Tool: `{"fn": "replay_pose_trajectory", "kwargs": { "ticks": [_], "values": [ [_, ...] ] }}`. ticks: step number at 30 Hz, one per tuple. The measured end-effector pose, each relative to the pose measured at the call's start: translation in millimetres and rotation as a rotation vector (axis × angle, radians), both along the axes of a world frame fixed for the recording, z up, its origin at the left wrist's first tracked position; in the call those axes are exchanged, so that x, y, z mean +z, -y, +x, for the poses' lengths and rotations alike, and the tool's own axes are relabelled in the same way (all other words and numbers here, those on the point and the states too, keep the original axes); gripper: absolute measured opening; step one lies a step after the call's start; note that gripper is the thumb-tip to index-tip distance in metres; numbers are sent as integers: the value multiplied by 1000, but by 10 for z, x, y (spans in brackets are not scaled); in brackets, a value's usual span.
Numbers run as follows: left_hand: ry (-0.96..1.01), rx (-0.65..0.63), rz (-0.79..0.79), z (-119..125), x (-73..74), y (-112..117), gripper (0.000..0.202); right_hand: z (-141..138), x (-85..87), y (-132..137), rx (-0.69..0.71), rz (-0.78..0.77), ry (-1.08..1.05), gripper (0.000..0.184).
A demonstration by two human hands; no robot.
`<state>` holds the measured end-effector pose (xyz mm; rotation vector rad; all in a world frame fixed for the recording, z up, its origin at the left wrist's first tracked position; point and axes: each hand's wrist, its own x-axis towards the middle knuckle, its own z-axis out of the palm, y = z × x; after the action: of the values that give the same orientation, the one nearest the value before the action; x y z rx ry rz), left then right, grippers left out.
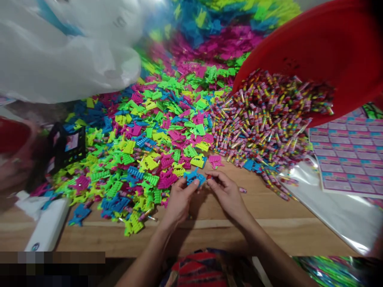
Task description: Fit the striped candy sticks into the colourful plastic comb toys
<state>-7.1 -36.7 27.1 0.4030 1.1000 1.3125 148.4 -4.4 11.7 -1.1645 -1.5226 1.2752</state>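
Observation:
My left hand (180, 201) is closed on a small blue plastic piece (194, 176), thumb on top. My right hand (227, 195) meets it from the right, its fingertips pinched around something small and reddish, too tiny to name. A large heap of flat plastic pieces (161, 131) in green, yellow, pink and blue spreads in front of and left of my hands. Beyond my right hand lies a pile of small pink-wrapped tubes (260, 119). One loose tube (242, 190) rests on the wood beside that hand.
A tilted red basin (356, 52) spills the tubes onto the wooden table (269, 235). Printed card sheets (344, 159) lie over clear plastic film (323, 211) at right. A white bag (89, 63), a black basket (72, 147) and a white device (49, 225) occupy the left.

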Motion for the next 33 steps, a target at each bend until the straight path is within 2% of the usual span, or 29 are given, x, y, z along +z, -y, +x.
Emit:
{"fn": "replay_pose_trajectory", "kwargs": {
  "ticks": [3, 6, 10, 15, 25, 33],
  "values": [
    [70, 65, -51, -13, 77, 4, 42, 20, 14, 20, 47, 70, 55, 22],
    [69, 67, -70, -20, 110, -1, 45, 6, 5, 60, 84, 59, 59, 22],
    [40, 94, -71, -24, 102, 2, 47, -22, 7, 93, 115, 2, 37, 21],
    [75, 95, -87, -39, 84, 35, 61, -33, 91, 78, 165, 26, 54, 15],
    [170, 9, -170, -100, 119, 53, 63, 54, 159, 34, 222, 147, 64, 17],
    [215, -38, -132, -59, 112, 100, 50, 86, 212, 5, 254, 172, 58, 18]
  ]
}}
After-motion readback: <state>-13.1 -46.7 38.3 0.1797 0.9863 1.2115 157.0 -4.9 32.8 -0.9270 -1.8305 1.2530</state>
